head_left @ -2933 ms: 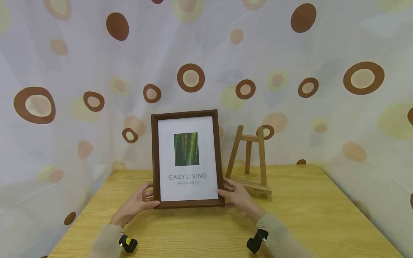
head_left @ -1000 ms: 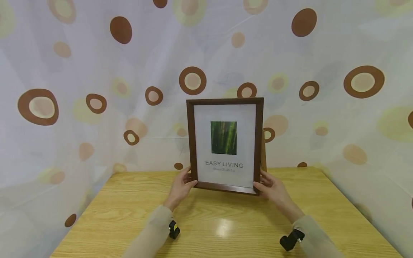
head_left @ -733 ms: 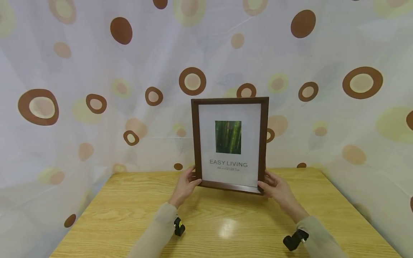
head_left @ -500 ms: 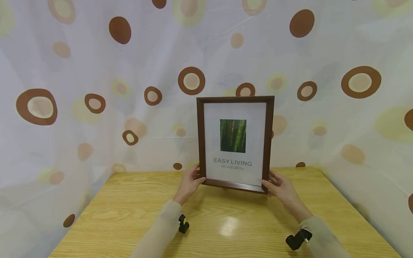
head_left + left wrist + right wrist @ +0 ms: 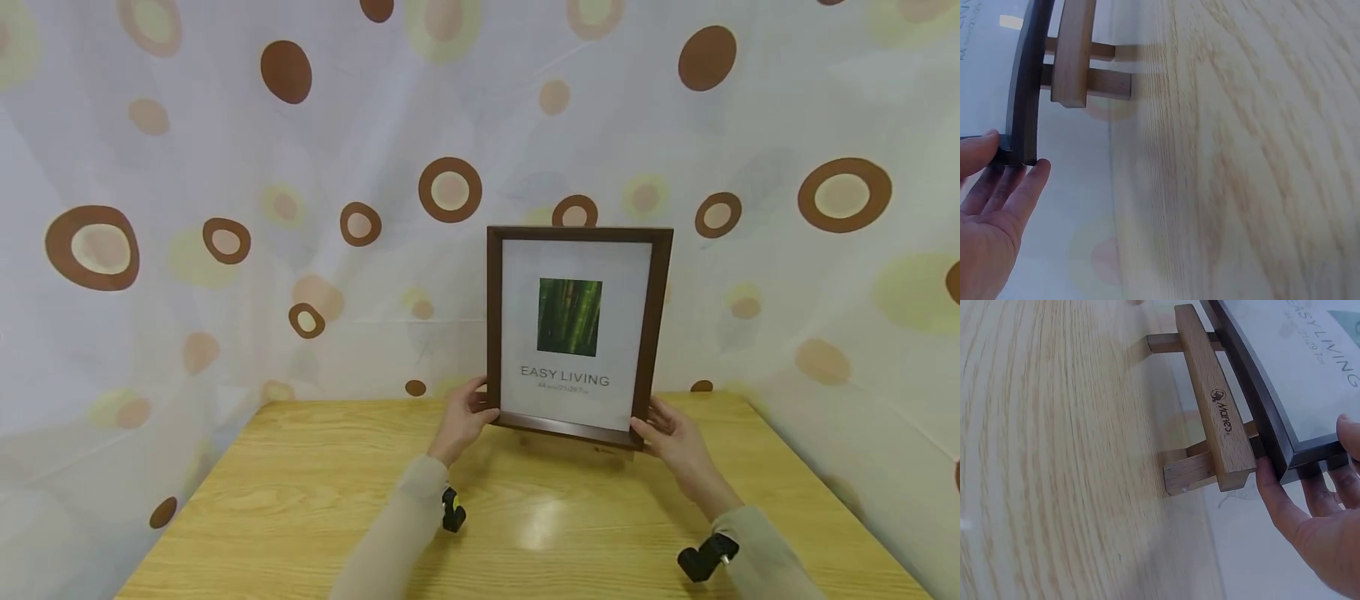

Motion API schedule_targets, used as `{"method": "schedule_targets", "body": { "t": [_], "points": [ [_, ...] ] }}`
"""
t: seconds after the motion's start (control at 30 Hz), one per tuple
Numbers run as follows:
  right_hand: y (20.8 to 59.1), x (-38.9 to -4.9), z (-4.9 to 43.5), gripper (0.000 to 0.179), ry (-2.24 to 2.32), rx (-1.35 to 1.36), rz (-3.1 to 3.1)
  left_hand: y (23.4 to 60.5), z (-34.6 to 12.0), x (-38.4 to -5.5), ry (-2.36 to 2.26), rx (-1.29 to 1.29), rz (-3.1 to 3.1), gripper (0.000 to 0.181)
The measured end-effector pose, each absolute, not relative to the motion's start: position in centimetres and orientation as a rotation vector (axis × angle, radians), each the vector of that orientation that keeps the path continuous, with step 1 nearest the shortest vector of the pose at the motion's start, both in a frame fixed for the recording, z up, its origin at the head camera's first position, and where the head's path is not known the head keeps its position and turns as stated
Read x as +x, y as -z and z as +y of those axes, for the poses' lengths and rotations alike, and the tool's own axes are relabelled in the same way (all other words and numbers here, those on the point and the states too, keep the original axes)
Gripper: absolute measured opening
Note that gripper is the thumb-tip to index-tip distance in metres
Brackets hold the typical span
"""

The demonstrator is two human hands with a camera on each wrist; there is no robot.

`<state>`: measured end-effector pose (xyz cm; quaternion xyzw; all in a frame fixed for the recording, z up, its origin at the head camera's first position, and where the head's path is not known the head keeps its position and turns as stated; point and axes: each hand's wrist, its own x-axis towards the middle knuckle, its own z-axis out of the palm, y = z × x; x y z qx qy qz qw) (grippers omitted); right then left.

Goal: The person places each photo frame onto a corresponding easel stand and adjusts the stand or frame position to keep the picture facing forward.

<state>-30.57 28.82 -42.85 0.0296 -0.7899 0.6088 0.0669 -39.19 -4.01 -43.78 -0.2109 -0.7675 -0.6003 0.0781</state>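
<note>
A dark brown picture frame [image 5: 495, 325] with a bamboo print and the words EASY LIVING stands nearly upright between both hands in the head view. My left hand [image 5: 462, 419] grips its lower left corner, thumb on the front and fingers behind. At the lower right corner my right hand [image 5: 678, 450] holds it the same way. Behind and below the frame is a small wooden easel [image 5: 1216, 406], mostly hidden in the head view. Both wrist views show the frame's bottom edge close above the easel's ledge [image 5: 1074, 56], which bears a printed logo in the right wrist view.
The easel's feet [image 5: 1188, 474] stand on a light wood table [image 5: 315, 500] near its back edge. A white curtain [image 5: 360, 108] with brown and yellow dots hangs behind the table and along both sides.
Both hands have carried the picture frame rightward and up, from left of the easel to in front of it. The easel, plainly visible at first, is now almost wholly covered.
</note>
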Motion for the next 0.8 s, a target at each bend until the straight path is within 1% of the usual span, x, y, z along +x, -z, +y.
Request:
{"method": "schedule_targets", "body": {
  "t": [0.27,0.57,0.8],
  "points": [
    [43.0,-30.7,29.5,0.073,-1.835,0.053,-2.372,44.1,-2.9,-39.8,1.835,-0.602,-2.302,0.059],
    [43.7,-30.7,30.7,0.073,-1.869,0.053,-2.339,44.0,-1.7,-40.3,1.825,-0.626,-2.332,0.057],
    [44.1,-30.5,30.7,0.072,-1.929,0.113,-2.288,44.3,-1.7,-40.2,1.849,-0.588,-2.388,0.059]
  ]
}}
